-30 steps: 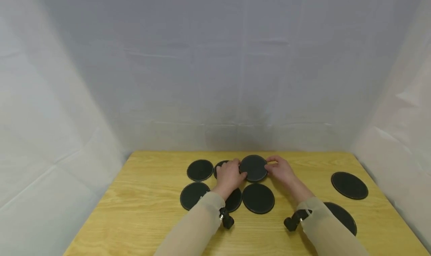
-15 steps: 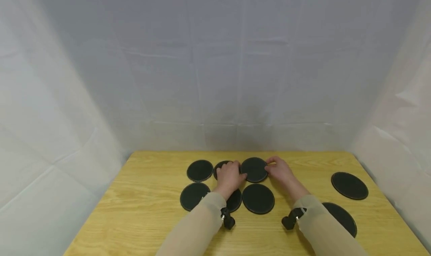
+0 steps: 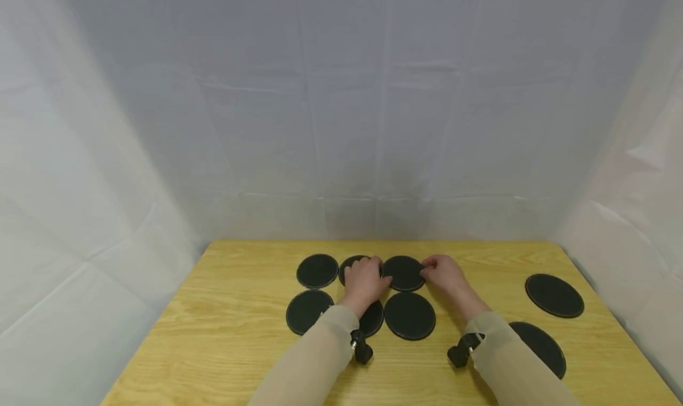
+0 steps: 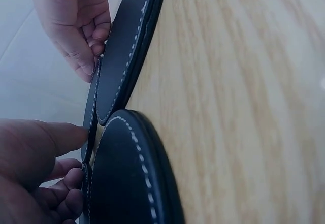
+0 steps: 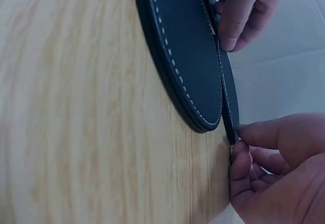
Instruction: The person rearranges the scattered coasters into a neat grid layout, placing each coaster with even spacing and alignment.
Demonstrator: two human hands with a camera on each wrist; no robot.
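Both hands hold one black round coaster (image 3: pixel 404 273) in the back row on the wooden table (image 3: pixel 240 335). My left hand (image 3: pixel 367 277) grips its left rim and my right hand (image 3: pixel 443 271) pinches its right rim. The coaster lies low, nearly flat on the wood. In the left wrist view its thin edge (image 4: pixel 92 107) runs between my left hand (image 4: pixel 35 168) and the right hand's fingers (image 4: pixel 84 56). From the right wrist, my thumb (image 5: pixel 269 132) presses that edge (image 5: pixel 229 102) and the left hand (image 5: pixel 244 10) holds the far side.
Other black stitched coasters lie around: two at the left (image 3: pixel 317 271) (image 3: pixel 306 311), one in front (image 3: pixel 409 315), one half hidden under my left wrist (image 3: pixel 373 320), one behind my left hand (image 3: pixel 349 262). Two more sit at the right (image 3: pixel 554 295) (image 3: pixel 541 344). White cloth walls enclose the table.
The held coaster has come down from a raised, tilted pose towards the table and a little nearer me. Both hands sank with it.
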